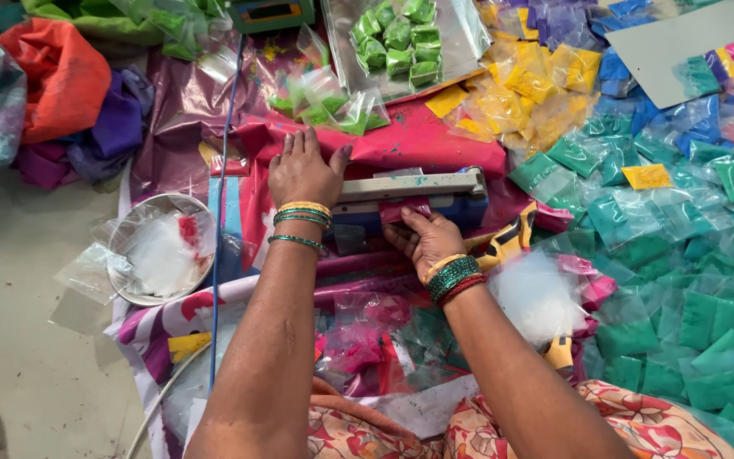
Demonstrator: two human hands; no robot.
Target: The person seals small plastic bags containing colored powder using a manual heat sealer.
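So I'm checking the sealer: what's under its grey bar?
A small pink packet, held by the right hand, sits under the grey bar; the left hand presses it. The packet's top edge is hidden.

I sit on a pale floor (27, 357), bare at lower left. A pink-purple sheet (180, 110) covers its middle, and my sealer (409, 191) stands on that, mid-frame. A steel bowl (159, 248) with clear pouches sits at left, half on the sheet. Bundled cloths (53, 81), orange, purple and green, lie at upper left. Green packets (681, 280) spread over the right side, yellow packets (537, 93) at upper centre-right, blue packets (630, 68) at upper right beside a grey board (681, 38). A blue cable (220, 255) runs down the left.
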